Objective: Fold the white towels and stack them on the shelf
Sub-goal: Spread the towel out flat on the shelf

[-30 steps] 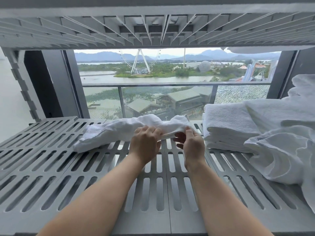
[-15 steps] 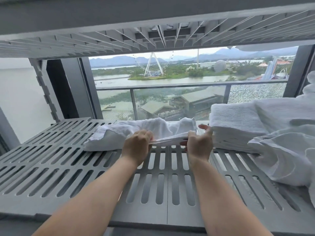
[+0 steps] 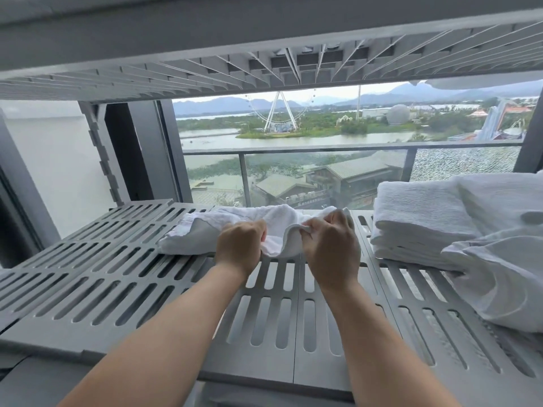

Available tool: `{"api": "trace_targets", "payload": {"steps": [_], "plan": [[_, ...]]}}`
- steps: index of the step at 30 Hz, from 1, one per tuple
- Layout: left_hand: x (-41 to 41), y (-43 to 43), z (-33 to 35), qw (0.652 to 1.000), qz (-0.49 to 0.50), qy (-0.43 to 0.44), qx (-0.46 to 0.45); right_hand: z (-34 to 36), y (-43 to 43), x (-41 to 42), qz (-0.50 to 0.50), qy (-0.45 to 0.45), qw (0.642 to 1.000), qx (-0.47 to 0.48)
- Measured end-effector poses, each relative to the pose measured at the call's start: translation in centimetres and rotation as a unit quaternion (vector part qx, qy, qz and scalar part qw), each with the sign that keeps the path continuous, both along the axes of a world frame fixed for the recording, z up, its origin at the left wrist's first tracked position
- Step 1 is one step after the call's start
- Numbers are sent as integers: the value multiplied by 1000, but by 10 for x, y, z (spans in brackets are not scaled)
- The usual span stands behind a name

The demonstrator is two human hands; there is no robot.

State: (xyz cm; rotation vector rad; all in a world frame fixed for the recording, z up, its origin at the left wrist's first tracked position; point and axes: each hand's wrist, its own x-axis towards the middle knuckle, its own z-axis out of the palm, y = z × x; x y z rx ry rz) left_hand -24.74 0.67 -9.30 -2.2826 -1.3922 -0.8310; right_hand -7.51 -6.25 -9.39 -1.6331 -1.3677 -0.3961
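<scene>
A crumpled white towel [image 3: 205, 230] lies across the back of the grey slatted shelf [image 3: 102, 274]. My left hand [image 3: 239, 248] pinches its near edge at the middle. My right hand [image 3: 333, 248] grips the same towel's right end, bunched and lifted slightly off the shelf. To the right stands a stack of folded white towels [image 3: 417, 218]. Loose white towels [image 3: 505, 274] are heaped at the far right, partly over the stack.
Another grey slatted shelf [image 3: 264, 63] hangs close overhead. The shelf's left upright [image 3: 102, 154] stands at the back left. Behind the shelf is a window with a glass balcony rail [image 3: 323, 149].
Both hands have drawn closer together on the towel, and its right end is now bunched and raised. The view has shifted left and nearer.
</scene>
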Motion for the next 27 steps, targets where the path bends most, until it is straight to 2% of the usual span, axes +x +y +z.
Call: {"api": "trace_targets", "payload": {"steps": [2,4,9,14,18,23,27], "plan": [[2,-6,2,1000,-1,-5,14,2,2,-5,42,-73,996,15],[-2,-7,5,999,-1,2,32,1,4,-11,123,-95,988,11],[-47,0,7,997,-19,68,-9,-2,7,-23,185,-69,980,-16],[-68,7,8,993,-102,39,-51,1,15,-48,235,-57,969,-58],[-73,22,15,986,-157,-26,-46,-2,24,-61,221,-29,972,-79],[-74,44,27,969,-238,-48,-41,-4,31,-73,182,-43,975,-124],[-75,62,23,952,-292,-84,-44,-7,43,-80,119,-41,987,-98]]}}
